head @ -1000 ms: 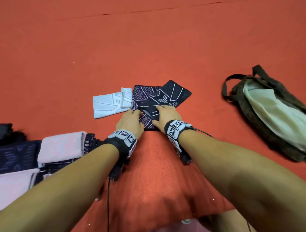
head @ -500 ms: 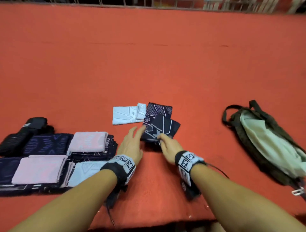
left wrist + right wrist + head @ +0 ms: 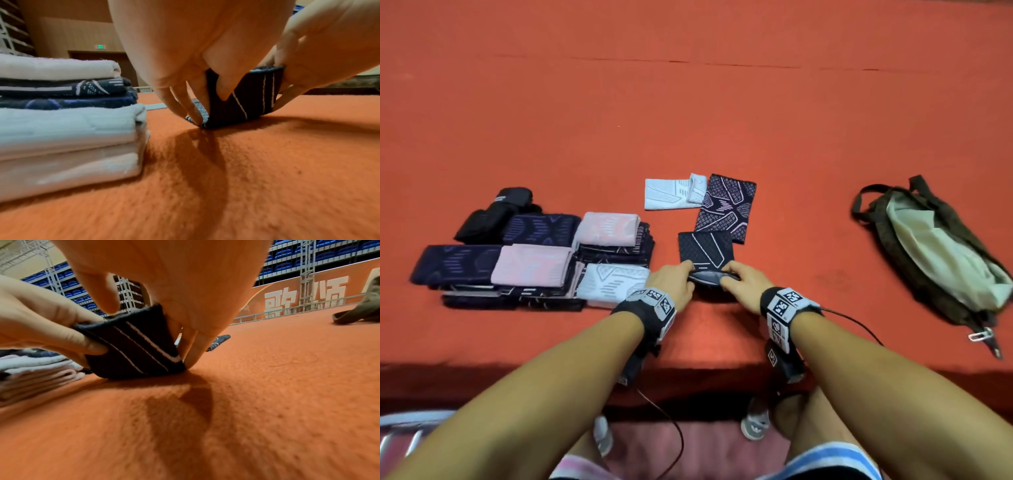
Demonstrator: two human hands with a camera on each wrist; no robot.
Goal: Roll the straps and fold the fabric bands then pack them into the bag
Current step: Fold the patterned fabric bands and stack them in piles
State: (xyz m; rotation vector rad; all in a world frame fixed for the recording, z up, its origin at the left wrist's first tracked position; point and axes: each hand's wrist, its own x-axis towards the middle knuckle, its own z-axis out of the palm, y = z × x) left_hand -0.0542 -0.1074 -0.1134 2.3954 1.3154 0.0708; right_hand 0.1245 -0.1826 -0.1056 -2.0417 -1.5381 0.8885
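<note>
Right now both hands are on the same dark fabric band (image 3: 705, 253), lying on the red carpeted desk (image 3: 722, 120) just in front of the person. The left hand (image 3: 674, 282) pinches the band's near edge from the left, the right hand (image 3: 744, 282) pinches it from the right, and that near edge is lifted off the carpet while the far part lies flat. From the wrist views, thumbs sit on the striped face with fingertips (image 3: 193, 113) down behind it. Just beyond, touching its far corner, lies a purple patterned band (image 3: 726, 205), with a white band (image 3: 674, 192) beside that. Left, a stack of folded bands (image 3: 544, 260). Well off to the right, the olive bag (image 3: 935, 253) lies open.
</note>
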